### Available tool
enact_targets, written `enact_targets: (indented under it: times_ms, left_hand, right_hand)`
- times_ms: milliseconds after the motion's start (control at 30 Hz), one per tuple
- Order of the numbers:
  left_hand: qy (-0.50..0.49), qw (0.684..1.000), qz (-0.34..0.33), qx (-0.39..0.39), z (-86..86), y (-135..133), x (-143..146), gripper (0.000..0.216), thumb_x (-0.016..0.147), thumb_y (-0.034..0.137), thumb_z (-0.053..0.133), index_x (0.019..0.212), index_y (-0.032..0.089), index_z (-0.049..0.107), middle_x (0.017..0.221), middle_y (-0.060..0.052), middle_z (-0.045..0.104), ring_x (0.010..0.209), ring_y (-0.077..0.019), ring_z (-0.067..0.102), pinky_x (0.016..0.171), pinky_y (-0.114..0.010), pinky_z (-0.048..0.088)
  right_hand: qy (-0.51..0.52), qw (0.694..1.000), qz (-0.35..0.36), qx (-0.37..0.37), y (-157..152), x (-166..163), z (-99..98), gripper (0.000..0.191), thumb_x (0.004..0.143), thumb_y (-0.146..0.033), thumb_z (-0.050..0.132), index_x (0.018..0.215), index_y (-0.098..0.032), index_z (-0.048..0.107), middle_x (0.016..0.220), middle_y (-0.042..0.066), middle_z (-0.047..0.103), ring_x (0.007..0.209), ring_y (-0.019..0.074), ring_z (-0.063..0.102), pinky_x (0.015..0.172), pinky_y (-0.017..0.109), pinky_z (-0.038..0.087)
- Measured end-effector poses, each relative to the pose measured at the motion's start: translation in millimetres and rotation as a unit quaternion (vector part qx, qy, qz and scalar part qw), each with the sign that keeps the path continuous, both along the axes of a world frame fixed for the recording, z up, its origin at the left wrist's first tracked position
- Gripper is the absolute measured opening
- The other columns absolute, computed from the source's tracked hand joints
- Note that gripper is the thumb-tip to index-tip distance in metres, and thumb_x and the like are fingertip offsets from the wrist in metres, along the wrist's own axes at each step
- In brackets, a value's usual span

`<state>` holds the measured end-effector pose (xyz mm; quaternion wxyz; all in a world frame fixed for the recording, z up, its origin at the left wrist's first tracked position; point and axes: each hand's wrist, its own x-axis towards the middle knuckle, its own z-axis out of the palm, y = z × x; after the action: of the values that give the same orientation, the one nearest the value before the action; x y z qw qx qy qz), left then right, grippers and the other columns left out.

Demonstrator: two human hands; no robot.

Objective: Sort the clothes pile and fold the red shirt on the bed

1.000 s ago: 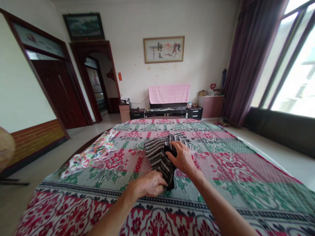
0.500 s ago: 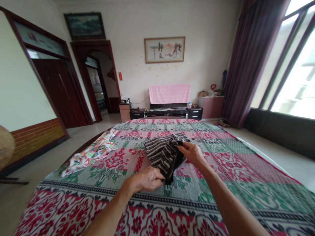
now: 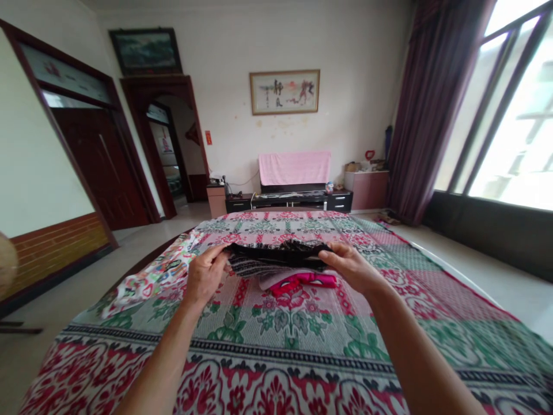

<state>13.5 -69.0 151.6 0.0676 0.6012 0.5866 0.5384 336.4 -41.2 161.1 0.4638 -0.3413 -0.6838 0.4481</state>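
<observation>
A black-and-white striped garment with a black band along its near edge is stretched between my hands, lifted over the table. My left hand pinches the left end of the band, and my right hand pinches the right end. Its far part is mostly hidden behind the band. Below and just behind it, a bright pink and white piece of cloth lies on the flowered tablecloth, partly covered. Off to the left lies a white garment with a colourful print, touched by neither hand.
The tablecloth hangs over the rounded table's edge. Beyond stands a low black cabinet with a pink towel draped over something on it. A purple curtain hangs by the window at right. Part of a round tan object shows at the far left.
Both hands have raised the striped garment and spread its band level. My left hand moved up and left, my right hand slightly right. The pink cloth beneath has come into view.
</observation>
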Motion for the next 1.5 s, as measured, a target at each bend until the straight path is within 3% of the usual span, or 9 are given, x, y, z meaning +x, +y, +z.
enact_targets:
  times_ms: [100, 300, 600, 767, 900, 1033, 1133, 1367, 1500]
  left_hand:
    - [-0.063, 0.998, 0.026, -0.007, -1.5, 2.8, -1.9, 0.043, 0.076, 0.041, 0.051, 0.108, 0.019, 0.069, 0.056, 0.001, 0.066, 0.049, -0.0137, 0.057, 0.052, -0.023, 0.046]
    - [-0.067, 0.997, 0.002, -0.043, -5.1, 5.7, 2.9, 0.044, 0.074, 0.042, 0.053, 0.107, 0.016, 0.069, 0.055, 0.0, 0.067, 0.044, -0.0133, 0.055, 0.049, -0.022, 0.044]
    - [-0.069, 0.996, 0.038, 0.04, 5.1, -1.7, -2.7, 0.041, 0.078, 0.038, 0.049, 0.11, 0.019, 0.067, 0.061, 0.001, 0.068, 0.051, -0.0129, 0.059, 0.055, -0.022, 0.048]
    - [-0.138, 0.979, 0.034, 0.146, 17.3, -9.5, -0.4, 0.035, 0.078, 0.038, 0.054, 0.104, 0.02, 0.068, 0.103, -0.003, 0.069, 0.057, -0.0089, 0.061, 0.055, -0.02, 0.05]
    - [-0.187, 0.954, 0.066, 0.227, 28.2, -15.7, -1.3, 0.033, 0.079, 0.037, 0.056, 0.104, 0.019, 0.068, 0.106, -0.003, 0.068, 0.066, -0.0103, 0.063, 0.056, -0.02, 0.051]
    - [-0.162, 0.959, 0.072, 0.223, 31.1, -18.2, -1.4, 0.031, 0.077, 0.033, 0.056, 0.101, 0.02, 0.069, 0.107, -0.003, 0.068, 0.064, -0.0099, 0.063, 0.054, -0.02, 0.052]
    - [-0.129, 0.983, 0.06, 0.117, 25.5, -14.9, 0.8, 0.032, 0.071, 0.028, 0.056, 0.098, 0.02, 0.071, 0.088, -0.002, 0.071, 0.053, -0.0091, 0.061, 0.047, -0.019, 0.048]
    - [-0.213, 0.974, 0.032, 0.073, 18.4, -5.3, -3.7, 0.042, 0.068, 0.031, 0.056, 0.104, 0.014, 0.068, 0.053, 0.002, 0.063, 0.046, -0.0125, 0.059, 0.045, -0.02, 0.045]
    - [-0.123, 0.991, 0.049, 0.01, 15.7, -3.9, -11.4, 0.04, 0.068, 0.028, 0.053, 0.102, 0.016, 0.07, 0.044, 0.003, 0.059, 0.043, -0.0137, 0.057, 0.046, -0.021, 0.044]
  right_hand:
    - [-0.027, 0.999, 0.035, -0.007, 0.9, -8.4, -4.8, 0.027, 0.07, -0.04, 0.064, 0.085, -0.017, 0.06, 0.068, -0.001, 0.06, 0.058, 0.0105, 0.054, 0.056, 0.024, 0.046]
    - [-0.18, 0.967, -0.127, 0.127, 10.2, -7.6, -10.1, 0.054, 0.069, -0.016, 0.046, 0.121, -0.02, 0.058, 0.054, -0.006, 0.052, 0.043, 0.0078, 0.04, 0.042, 0.02, 0.032]
    - [-0.219, 0.964, -0.059, 0.142, -7.8, -2.1, 10.9, 0.024, 0.079, -0.029, 0.05, 0.061, -0.018, 0.062, 0.047, -0.005, 0.044, 0.043, 0.0061, 0.034, 0.039, 0.02, 0.023]
    - [-0.165, 0.978, 0.112, 0.053, -23.4, -1.4, 23.4, 0.027, 0.078, -0.042, 0.061, 0.068, -0.017, 0.061, 0.054, -0.004, 0.053, 0.048, 0.0065, 0.042, 0.043, 0.02, 0.031]
    - [-0.081, 0.97, 0.226, 0.023, -30.8, -3.0, 27.3, 0.025, 0.074, -0.04, 0.066, 0.086, -0.018, 0.064, 0.071, -0.001, 0.062, 0.06, 0.0089, 0.053, 0.055, 0.022, 0.043]
    - [-0.085, 0.988, 0.054, 0.12, -26.5, -11.6, 25.8, 0.02, 0.08, -0.039, 0.06, 0.084, -0.021, 0.066, 0.076, 0.0, 0.064, 0.066, 0.0106, 0.057, 0.061, 0.025, 0.047]
    - [-0.106, 0.954, -0.111, 0.259, -22.3, -17.3, 25.8, 0.012, 0.074, -0.034, 0.064, 0.077, -0.023, 0.067, 0.1, 0.004, 0.065, 0.09, 0.0168, 0.06, 0.081, 0.035, 0.049]
    - [0.026, 0.979, 0.009, 0.202, -32.0, -22.5, 25.8, 0.013, 0.077, -0.036, 0.06, 0.083, -0.025, 0.062, 0.102, 0.001, 0.068, 0.099, 0.0187, 0.061, 0.086, 0.038, 0.049]
    - [-0.02, 0.976, -0.097, 0.196, -24.3, -29.3, 14.4, 0.016, 0.074, -0.038, 0.061, 0.079, -0.023, 0.063, 0.076, 0.0, 0.066, 0.068, 0.0142, 0.059, 0.063, 0.029, 0.047]
